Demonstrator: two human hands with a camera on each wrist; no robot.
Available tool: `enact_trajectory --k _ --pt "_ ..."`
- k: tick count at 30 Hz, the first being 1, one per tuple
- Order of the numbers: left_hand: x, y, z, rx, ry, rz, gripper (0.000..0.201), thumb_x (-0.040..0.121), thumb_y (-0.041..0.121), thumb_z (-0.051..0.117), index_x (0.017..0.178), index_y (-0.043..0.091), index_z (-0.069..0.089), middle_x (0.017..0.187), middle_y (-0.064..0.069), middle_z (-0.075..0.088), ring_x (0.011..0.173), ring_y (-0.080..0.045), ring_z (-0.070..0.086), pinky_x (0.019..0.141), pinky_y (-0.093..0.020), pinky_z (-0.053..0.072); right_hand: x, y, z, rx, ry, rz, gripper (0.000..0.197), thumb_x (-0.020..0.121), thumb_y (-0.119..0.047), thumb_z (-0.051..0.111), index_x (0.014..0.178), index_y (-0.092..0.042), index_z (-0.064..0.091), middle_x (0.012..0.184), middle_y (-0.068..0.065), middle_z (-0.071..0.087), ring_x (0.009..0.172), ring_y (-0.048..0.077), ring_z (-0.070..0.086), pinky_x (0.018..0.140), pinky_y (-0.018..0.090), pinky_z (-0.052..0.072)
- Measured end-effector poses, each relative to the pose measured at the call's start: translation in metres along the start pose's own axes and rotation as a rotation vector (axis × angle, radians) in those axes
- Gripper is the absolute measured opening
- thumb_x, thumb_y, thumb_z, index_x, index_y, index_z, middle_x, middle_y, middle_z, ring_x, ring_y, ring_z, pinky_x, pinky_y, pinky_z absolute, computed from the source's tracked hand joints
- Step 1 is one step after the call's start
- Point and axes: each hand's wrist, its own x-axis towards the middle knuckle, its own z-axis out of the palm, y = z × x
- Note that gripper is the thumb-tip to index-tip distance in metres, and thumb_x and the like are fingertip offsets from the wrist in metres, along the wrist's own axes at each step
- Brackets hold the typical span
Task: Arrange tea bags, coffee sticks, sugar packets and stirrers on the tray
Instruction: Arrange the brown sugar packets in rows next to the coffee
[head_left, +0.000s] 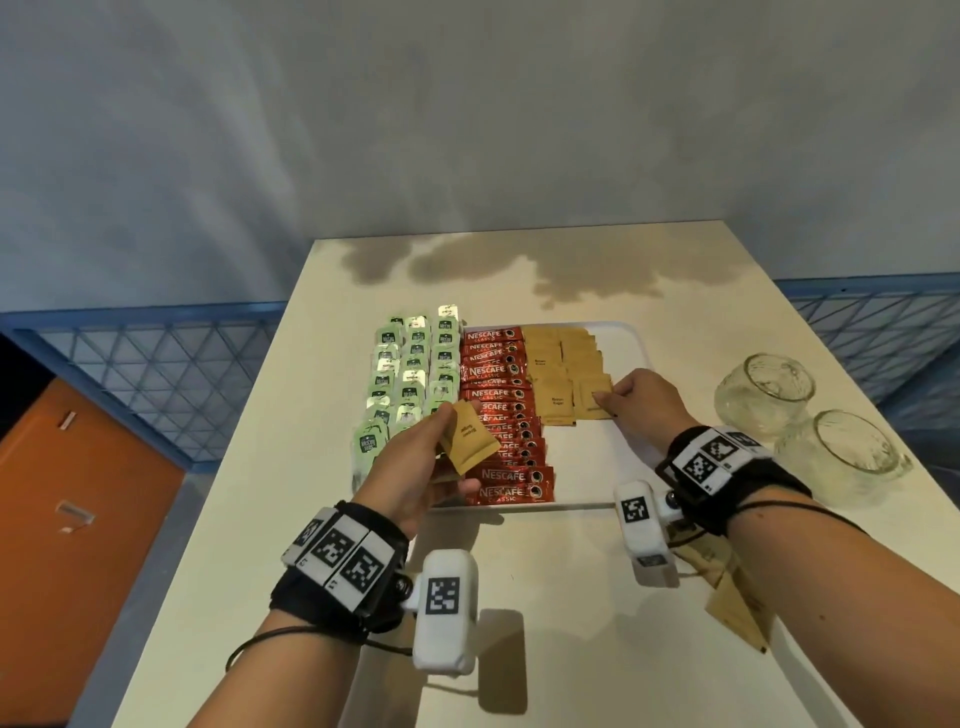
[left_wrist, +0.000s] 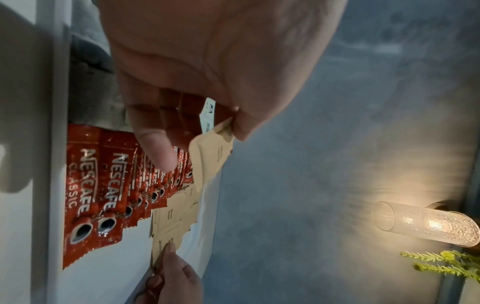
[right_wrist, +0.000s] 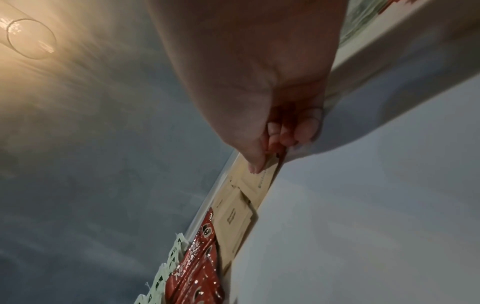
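A white tray (head_left: 631, 353) on the table holds rows of green tea bags (head_left: 410, 374), red coffee sticks (head_left: 498, 410) and brown sugar packets (head_left: 563, 369). My left hand (head_left: 415, 462) hovers over the coffee sticks and pinches a small stack of brown sugar packets (head_left: 467, 439), seen again as sugar packets (left_wrist: 210, 156) in the left wrist view. My right hand (head_left: 641, 397) pinches the right edge of a sugar packet (head_left: 592, 397) lying at the near end of the sugar rows; the right wrist view shows its fingertips (right_wrist: 255, 166) on that packet (right_wrist: 263, 181).
Two empty glass jars (head_left: 763, 387) (head_left: 844, 454) lie on their sides to the right of the tray. More brown sugar packets (head_left: 727, 597) lie on the table under my right forearm. The table's left edge borders a blue mesh crate (head_left: 156, 374).
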Motion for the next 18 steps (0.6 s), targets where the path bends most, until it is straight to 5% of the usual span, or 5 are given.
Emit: enact_trajectory --k 3,6,9,14,18 --pt "-0.001 -0.001 0.0 -0.02 0.013 0.0 0.03 0.099 0.035 0.052 0.106 0.012 0.07 0.093 -0.006 0.073 0.08 -0.019 0.069 0.061 -0.029 0.059 0.005 0.004 0.0 0.044 0.0 0.024 0.031 0.087 -0.031 0.072 0.076 -0.005 0.06 0.078 0.007 0.059 0.079 0.023 0.057 0.071 0.029 0.044" --pt "-0.003 -0.003 0.001 -0.068 -0.002 0.021 0.023 0.094 0.019 0.061 0.109 0.003 0.067 0.097 -0.014 0.073 0.083 -0.021 0.071 0.061 -0.025 0.061 -0.007 -0.002 -0.005 0.216 0.009 0.026 0.034 0.085 -0.037 0.073 0.096 -0.009 0.057 0.098 0.005 0.063 0.092 0.021 0.061 0.085 0.035 0.054" --pt "-0.005 -0.004 0.004 -0.072 0.045 0.056 0.013 0.088 0.006 0.068 0.1 0.002 0.064 0.099 -0.016 0.072 0.084 -0.025 0.073 0.065 -0.026 0.062 -0.048 -0.029 -0.012 0.419 -0.161 -0.094 0.031 0.093 -0.033 0.064 0.106 -0.006 0.06 0.097 0.004 0.064 0.079 0.012 0.06 0.061 0.015 0.051" --pt "-0.011 -0.011 0.019 -0.052 0.099 0.101 0.02 0.086 0.003 0.069 0.085 0.007 0.049 0.106 -0.016 0.065 0.079 -0.023 0.072 0.081 -0.039 0.06 -0.088 -0.057 -0.01 0.237 -0.49 -0.293 0.026 0.087 -0.041 0.069 0.098 -0.017 0.07 0.093 0.001 0.073 0.076 0.011 0.065 0.067 0.023 0.053" --pt "-0.016 -0.018 0.026 0.039 0.062 0.138 0.015 0.086 0.008 0.071 0.088 0.007 0.056 0.106 -0.016 0.067 0.086 -0.026 0.069 0.083 -0.043 0.059 -0.098 -0.066 -0.009 0.266 -0.489 -0.337 0.018 0.089 -0.023 0.071 0.095 -0.006 0.069 0.085 0.008 0.072 0.07 0.011 0.065 0.062 0.022 0.053"
